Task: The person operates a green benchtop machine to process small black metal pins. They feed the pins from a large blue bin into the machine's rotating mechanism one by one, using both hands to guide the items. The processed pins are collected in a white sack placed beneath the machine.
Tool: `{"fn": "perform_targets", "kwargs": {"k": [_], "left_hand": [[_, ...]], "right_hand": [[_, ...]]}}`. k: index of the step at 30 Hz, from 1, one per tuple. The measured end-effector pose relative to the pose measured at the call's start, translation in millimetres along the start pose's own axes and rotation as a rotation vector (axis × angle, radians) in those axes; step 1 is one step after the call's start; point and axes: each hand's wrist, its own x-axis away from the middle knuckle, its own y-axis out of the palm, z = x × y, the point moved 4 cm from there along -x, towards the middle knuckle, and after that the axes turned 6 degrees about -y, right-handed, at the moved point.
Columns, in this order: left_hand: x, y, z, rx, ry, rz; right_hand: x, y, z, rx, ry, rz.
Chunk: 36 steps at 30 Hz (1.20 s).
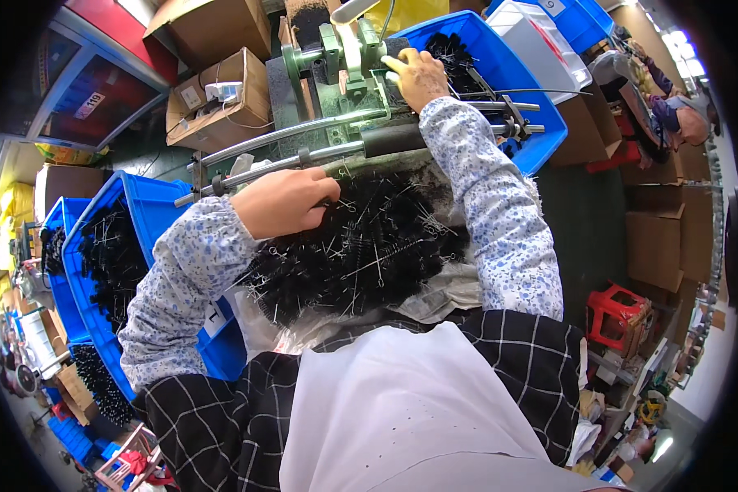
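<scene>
Far to the left, a blue crate (152, 215) is sitting packed with black bristle brushes on twisted wire stems. Moving in, the person's left hand (283, 201) is curling shut at the upper edge of the loose heap of brushes (361, 246) piling across the lap, fingers closing down as if pinching a stem, though what exactly they are gripping cannot be told. These brushes are looking light, springy in the bristles, stiff and a bit prickly at the wire, likely to tangle; the bare wire end is the place to take one. Further right, the right hand (416, 75) is reaching up to the green bench machine (340, 61), fingers resting on its fitting, grip unclear. Beyond it, a second blue crate (541, 107) is holding more brushes.
</scene>
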Motion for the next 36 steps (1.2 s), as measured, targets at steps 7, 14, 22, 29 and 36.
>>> {"fn": "perform_targets", "kwargs": {"k": [7, 14, 22, 29, 36], "left_hand": [[22.9, -35.1, 1.7, 0.33, -0.051, 0.195], [14.5, -44.3, 11.2, 0.345, -0.001, 0.273], [22.7, -51.3, 6.1, 0.318, 0.01, 0.346], [26.9, -57.0, -6.5, 0.376, 0.002, 0.415], [3.5, -48.4, 1.1, 0.516, -0.031, 0.311]], "right_hand": [[20.1, -2.5, 9.3, -0.029, 0.161, 0.052], [-1.1, 5.3, -43.7, -0.117, 0.167, 0.055], [5.1, -2.8, -28.5, -0.05, 0.153, 0.082], [9.3, -5.3, 45.2, -0.243, 0.275, -0.101], [-6.4, -26.8, 56.4, -0.05, 0.304, -0.477]]}}
